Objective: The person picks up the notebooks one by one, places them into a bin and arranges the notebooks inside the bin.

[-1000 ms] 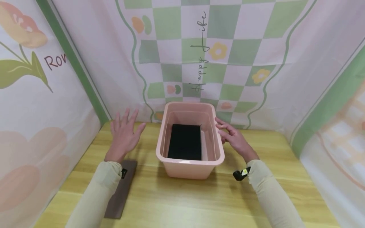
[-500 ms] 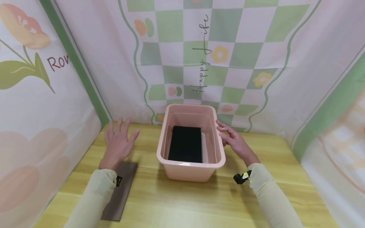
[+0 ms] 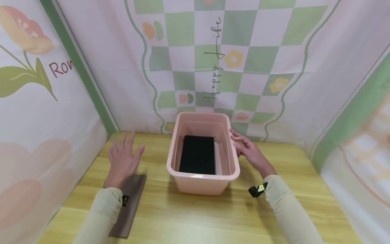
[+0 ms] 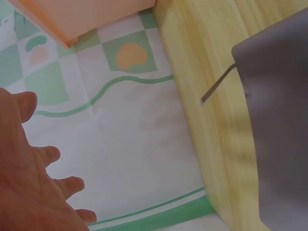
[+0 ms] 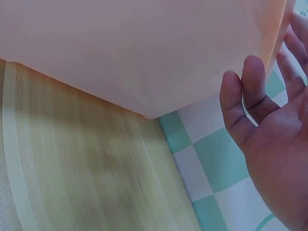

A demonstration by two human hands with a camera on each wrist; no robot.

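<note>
In the head view, a pink plastic bin [image 3: 202, 185] stands upright on the table. Inside it lies a flat black rectangular thing [image 3: 197, 155], like a notebook. My right hand [image 3: 251, 152] is at the bin's right side, fingertips touching the rim with fingers loosely bent; the right wrist view shows its palm beside the bin's wall [image 5: 144, 53]. My left hand [image 3: 122, 164] hovers with spread fingers left of the bin, holding nothing. Below its wrist lies a flat brown rectangular thing [image 3: 131, 210], partly hidden by the sleeve; a thin strip [image 4: 216, 85] sticks out from its edge.
The wooden table [image 3: 189, 220] ends at a hanging cloth [image 3: 179, 57] with green checks, close behind the bin. More printed cloth [image 3: 79, 118] closes off the left side, and another panel [image 3: 350, 169] the right.
My left hand has drawn left and back towards me, away from the bin, fingers still spread. The right hand and the bin have stayed in place.
</note>
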